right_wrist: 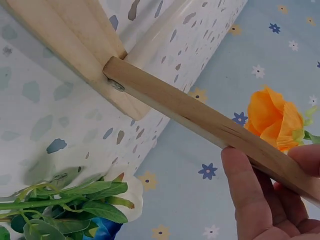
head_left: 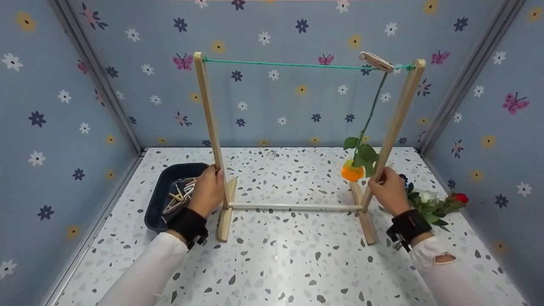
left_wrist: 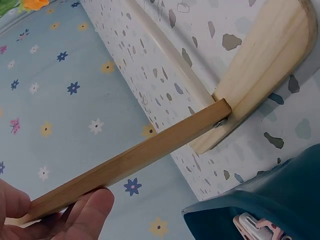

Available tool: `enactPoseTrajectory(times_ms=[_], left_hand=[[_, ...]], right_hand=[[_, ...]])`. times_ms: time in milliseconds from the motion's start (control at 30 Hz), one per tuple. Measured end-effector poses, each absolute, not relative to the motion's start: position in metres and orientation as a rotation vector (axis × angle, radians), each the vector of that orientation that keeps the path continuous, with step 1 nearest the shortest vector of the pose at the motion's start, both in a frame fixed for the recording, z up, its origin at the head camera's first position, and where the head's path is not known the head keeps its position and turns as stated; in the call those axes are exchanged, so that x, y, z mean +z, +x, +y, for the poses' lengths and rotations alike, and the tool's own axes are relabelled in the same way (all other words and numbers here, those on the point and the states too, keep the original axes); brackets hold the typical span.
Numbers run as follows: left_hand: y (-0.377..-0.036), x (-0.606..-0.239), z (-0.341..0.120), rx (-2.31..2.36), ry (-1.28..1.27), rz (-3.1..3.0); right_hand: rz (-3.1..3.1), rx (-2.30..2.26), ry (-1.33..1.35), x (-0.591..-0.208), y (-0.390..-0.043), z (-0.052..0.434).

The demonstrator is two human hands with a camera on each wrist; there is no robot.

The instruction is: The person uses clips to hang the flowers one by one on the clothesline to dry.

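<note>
A small wooden drying rack (head_left: 293, 206) stands on the speckled table, a green cord (head_left: 289, 65) strung between its two posts. My left hand (head_left: 208, 189) grips the left post (head_left: 210, 123) low down; my right hand (head_left: 387, 190) grips the right post (head_left: 393, 127) near its base. A wooden clothespin (head_left: 376, 61) on the cord holds an orange flower (head_left: 352, 172) hanging head down by its stem. In the left wrist view my fingers (left_wrist: 75, 217) wrap the post (left_wrist: 135, 160). In the right wrist view my thumb (right_wrist: 247, 192) lies on the post (right_wrist: 200, 117), the orange flower (right_wrist: 275, 120) behind it.
A dark blue tray (head_left: 170, 178) with several clothespins sits left of the rack, its corner (left_wrist: 260, 200) in the left wrist view. Loose flowers, white (head_left: 427, 196) and red (head_left: 461, 198), lie right of the rack, their leaves (right_wrist: 75, 200) in the right wrist view. Papered walls enclose the table.
</note>
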State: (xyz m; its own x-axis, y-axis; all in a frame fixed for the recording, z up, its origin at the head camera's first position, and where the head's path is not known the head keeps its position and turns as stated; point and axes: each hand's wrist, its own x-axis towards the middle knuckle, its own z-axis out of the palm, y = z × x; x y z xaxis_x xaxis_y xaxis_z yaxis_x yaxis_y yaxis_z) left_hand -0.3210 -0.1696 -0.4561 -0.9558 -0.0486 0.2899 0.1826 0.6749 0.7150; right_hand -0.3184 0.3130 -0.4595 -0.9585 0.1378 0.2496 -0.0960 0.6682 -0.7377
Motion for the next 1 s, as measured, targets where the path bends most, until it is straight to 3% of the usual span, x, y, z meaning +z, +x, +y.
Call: enactPoseTrajectory(times_ms=[733,1000], left_hand=[[-0.307,-0.461,-0.173,-1.187,-0.133,-2.593],[-0.304,-0.458,-0.177,-1.278,-0.117,-2.559]], right_hand=[[-2.614,1.149,0.014,-0.460,-0.303,0.320],[-2.733,1.230,0.147,-0.451,-0.300,0.333]])
